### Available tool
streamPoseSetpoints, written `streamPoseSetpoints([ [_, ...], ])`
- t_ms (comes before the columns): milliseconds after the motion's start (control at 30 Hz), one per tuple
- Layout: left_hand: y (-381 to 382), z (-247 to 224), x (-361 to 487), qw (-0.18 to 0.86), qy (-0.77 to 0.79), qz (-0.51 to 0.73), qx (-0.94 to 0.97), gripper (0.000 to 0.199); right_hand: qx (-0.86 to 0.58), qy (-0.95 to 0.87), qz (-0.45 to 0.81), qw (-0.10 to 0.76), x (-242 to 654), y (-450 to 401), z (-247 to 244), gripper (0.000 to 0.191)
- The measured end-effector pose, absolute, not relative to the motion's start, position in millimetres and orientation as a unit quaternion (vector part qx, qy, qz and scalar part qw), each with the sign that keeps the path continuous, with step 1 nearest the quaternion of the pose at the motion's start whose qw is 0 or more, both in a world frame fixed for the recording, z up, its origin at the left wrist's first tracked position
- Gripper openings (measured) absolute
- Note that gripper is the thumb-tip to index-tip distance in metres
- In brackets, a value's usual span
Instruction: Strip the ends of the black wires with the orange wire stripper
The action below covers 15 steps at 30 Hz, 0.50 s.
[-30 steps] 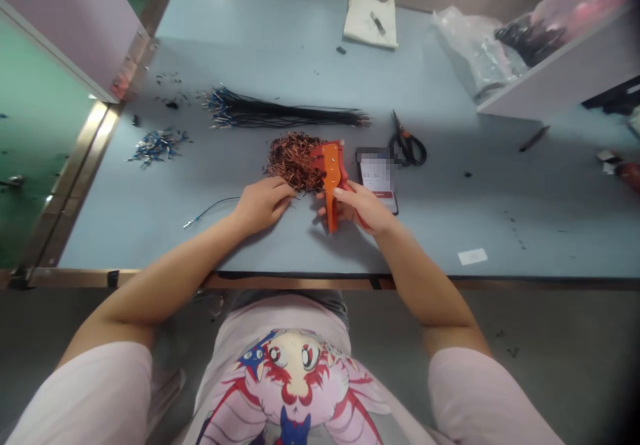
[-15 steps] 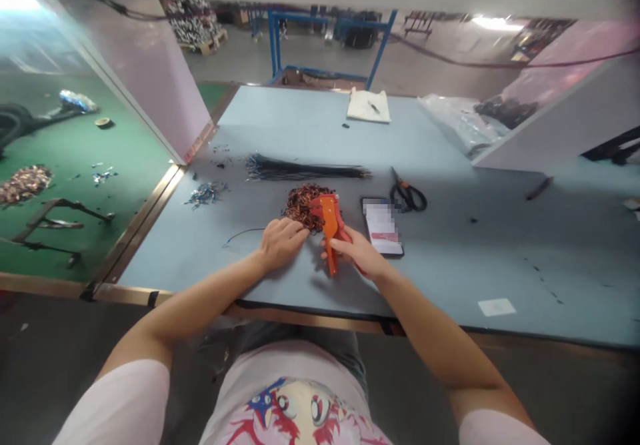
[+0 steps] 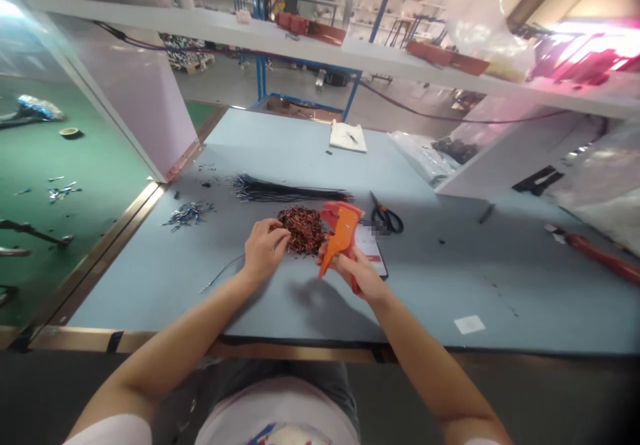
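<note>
Toward the middle of the light-blue desk [image 3: 150, 298], a heap of short copper-coloured wires [image 3: 303, 230] is gathered, apparently so that it can be reached by both hands at once. The left hand [image 3: 265, 251] is curled at the heap's left side, its fingers [image 3: 283, 235] touching the wires; whether any strand is pinched cannot be told. An orange wire stripper [image 3: 341, 238] is clenched upright in the right hand [image 3: 357, 275], tilted just beside the heap's right side, seemingly held clear of the desk so that its jaws can be brought to the wires from above. Just beyond that hand, a smartphone [image 3: 371, 258] lies flat with its screen blurred. Black scissors [image 3: 385, 217] are left beyond the phone, within easy reach. A long bundle of black wires [image 3: 290, 190] is laid straight behind the heap, its blue-tipped ends toward the left, which suggests that the wires are kept aligned and apart from the loose pieces. Loose blue terminals [image 3: 187, 215] are scattered toward the desk's left edge, while a single thin wire [image 3: 220, 273] lies near the left hand.
</note>
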<state>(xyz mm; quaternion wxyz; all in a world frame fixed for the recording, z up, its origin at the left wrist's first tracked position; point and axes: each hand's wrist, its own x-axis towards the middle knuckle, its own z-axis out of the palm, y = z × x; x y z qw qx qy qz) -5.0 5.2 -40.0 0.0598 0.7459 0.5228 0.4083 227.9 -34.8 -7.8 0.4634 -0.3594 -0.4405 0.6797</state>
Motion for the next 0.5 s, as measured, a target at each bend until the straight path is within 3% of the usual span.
streamPoseSetpoints([
  [200,9.8,-35.7,-8.9,0.138,0.524,0.434,0.720,0.019,-0.361,-0.453,0.757,0.301,217.9,-38.5,-6.5,0.038],
  [500,7.2,-36.8,-7.4,0.188,0.527,0.401,0.725,0.023,-0.404,-0.352,0.770,0.345,224.6,-49.7,-18.4,0.041],
])
